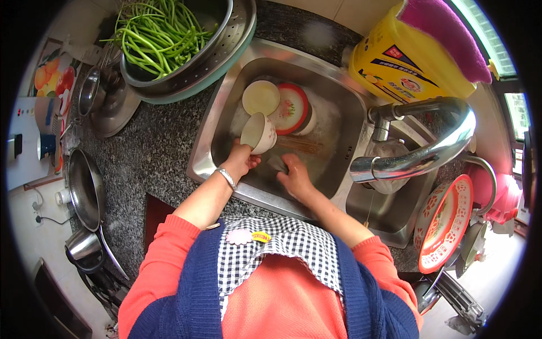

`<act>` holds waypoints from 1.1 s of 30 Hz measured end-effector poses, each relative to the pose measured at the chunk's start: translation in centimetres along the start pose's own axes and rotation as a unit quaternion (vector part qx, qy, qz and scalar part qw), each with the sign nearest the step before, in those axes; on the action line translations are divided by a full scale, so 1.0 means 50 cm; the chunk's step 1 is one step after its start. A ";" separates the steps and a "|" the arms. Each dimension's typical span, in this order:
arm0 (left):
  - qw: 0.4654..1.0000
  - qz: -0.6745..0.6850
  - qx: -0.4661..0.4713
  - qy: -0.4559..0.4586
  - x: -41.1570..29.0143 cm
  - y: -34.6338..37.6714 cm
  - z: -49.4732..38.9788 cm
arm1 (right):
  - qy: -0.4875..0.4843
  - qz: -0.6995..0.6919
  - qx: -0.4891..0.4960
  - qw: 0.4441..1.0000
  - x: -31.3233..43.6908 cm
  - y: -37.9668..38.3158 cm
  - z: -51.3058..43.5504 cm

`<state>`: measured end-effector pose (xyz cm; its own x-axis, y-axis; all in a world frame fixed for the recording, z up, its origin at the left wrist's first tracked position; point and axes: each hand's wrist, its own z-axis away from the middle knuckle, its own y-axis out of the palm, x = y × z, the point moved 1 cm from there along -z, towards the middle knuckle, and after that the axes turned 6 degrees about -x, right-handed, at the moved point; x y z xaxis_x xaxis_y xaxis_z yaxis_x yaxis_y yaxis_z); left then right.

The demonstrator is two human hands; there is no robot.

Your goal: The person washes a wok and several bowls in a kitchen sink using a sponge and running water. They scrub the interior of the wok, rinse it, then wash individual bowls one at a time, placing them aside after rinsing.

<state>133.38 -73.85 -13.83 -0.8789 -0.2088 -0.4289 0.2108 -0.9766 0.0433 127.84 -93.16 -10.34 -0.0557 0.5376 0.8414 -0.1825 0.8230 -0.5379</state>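
Note:
My left hand grips the rim of a white patterned bowl, tilted over the large sink basin. In my right hand is a greyish cloth, just right of the bowl and low over the water. Beyond the bowl, a pale yellowish bowl lies in the basin beside a red-rimmed enamel dish with a floral print. That dish partly covers another white vessel. Wooden chopsticks rest in a bundle in the cloudy water.
A chrome faucet arches over the divider and smaller basin. Bowls of green stems stand at back left. A yellow container sits at back right, and a red-patterned basin leans at right. A frying pan is at left.

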 end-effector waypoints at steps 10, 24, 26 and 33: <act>0.955 0.245 0.095 -0.140 0.010 0.058 0.098 | -0.169 0.058 -0.252 0.951 0.146 0.020 -0.121; 0.971 0.052 0.233 0.023 -0.015 0.065 0.130 | 0.395 -0.718 0.119 0.561 0.032 0.020 -0.129; 0.989 0.003 0.134 0.066 -0.008 0.063 0.119 | 0.408 -0.699 0.079 0.582 0.041 0.030 -0.114; 0.893 -0.272 -0.120 0.337 -0.014 0.017 0.052 | 0.426 -0.619 -0.074 0.655 0.016 0.048 -0.065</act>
<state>133.07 -74.67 -11.13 -0.4385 0.4509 -0.7774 -0.0122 -0.8679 -0.4965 130.57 -90.16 -11.12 0.6247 -0.7043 0.3371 0.5307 0.6997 0.4784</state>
